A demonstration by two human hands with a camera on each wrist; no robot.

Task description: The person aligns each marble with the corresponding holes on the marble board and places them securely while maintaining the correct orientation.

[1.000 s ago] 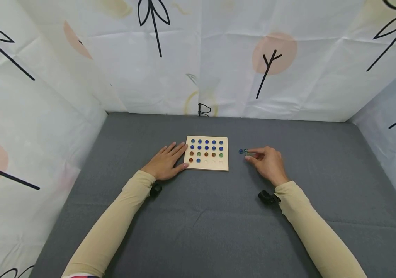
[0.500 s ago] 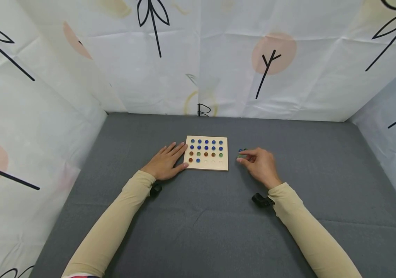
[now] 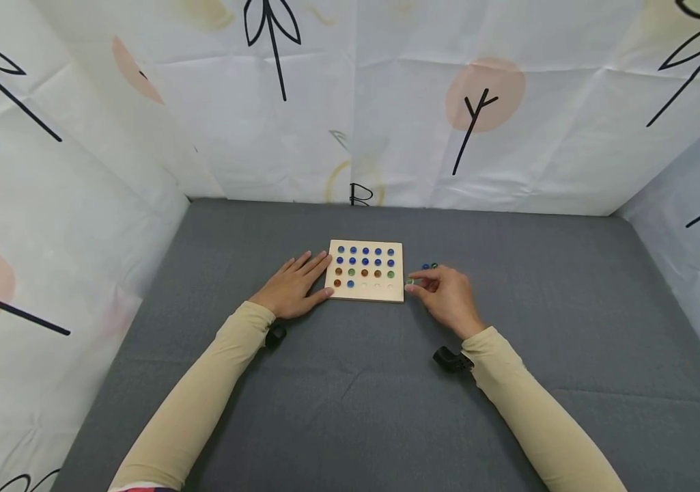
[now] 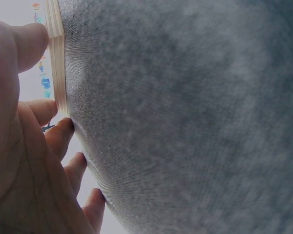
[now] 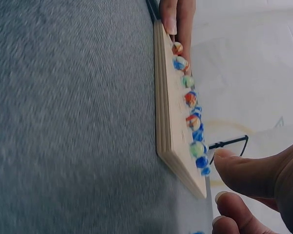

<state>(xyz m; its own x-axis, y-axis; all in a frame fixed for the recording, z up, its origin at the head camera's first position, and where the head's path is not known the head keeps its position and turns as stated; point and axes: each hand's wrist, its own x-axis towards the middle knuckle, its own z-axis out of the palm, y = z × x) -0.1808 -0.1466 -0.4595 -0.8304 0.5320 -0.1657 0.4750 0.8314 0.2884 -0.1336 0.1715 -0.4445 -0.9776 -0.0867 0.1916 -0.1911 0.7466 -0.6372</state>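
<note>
A square wooden board (image 3: 386,295) lies on the grey cloth, its holes filled with blue, orange and green marbles in the far rows. My left hand (image 3: 317,276) lies flat at the board's left edge, fingers (image 4: 58,134) straight, thumb against its near corner. My right hand (image 3: 414,285) pinches a small green marble (image 3: 410,281) just off the board's right edge. Two loose marbles (image 3: 429,266) sit on the cloth beyond that hand. In the right wrist view the board (image 5: 166,122) shows edge-on, my thumb (image 5: 244,173) near its corner; the pinched marble is hidden there.
The grey cloth tabletop (image 3: 350,396) is walled on three sides by white printed sheets (image 3: 386,102). The nearest row of the board holds several unfilled holes (image 3: 377,285). A black wrist camera (image 3: 448,359) sits under my right sleeve.
My right hand picked a marble from the loose group and moved left with it to the board's right edge. The left hand and the board stayed still.
</note>
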